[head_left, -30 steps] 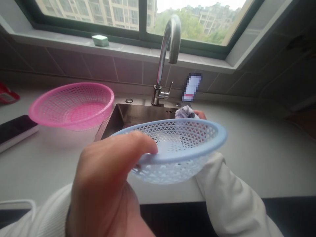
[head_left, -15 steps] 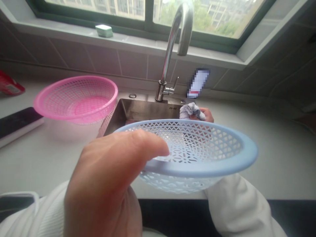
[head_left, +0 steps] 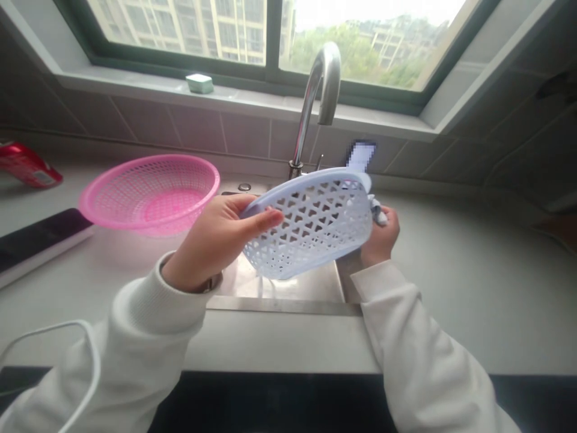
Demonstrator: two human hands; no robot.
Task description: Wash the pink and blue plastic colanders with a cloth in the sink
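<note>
Over the sink (head_left: 288, 305), my left hand (head_left: 220, 237) grips a pale blue plastic colander (head_left: 311, 225) by its left side, the thumb lying across its outer wall. The colander is tilted, with its pierced outside turned toward me and its rim away. My right hand (head_left: 382, 236) is closed on a crumpled grey-white cloth (head_left: 377, 211) just right of the colander. Part of the cloth and some right-hand fingers are hidden behind the colander.
A pink colander (head_left: 151, 192) stands on the counter left of the sink. Beyond it are a dark-topped white slab (head_left: 42, 243) and a red can (head_left: 29, 163). The tap (head_left: 330, 84) rises behind the sink; a blurred phone-like object (head_left: 360, 156) leans on the wall.
My left hand has moved the blue colander forward, away from me, and tipped it so its outside faces me. My right hand with the cloth is now beside the colander's right side.
</note>
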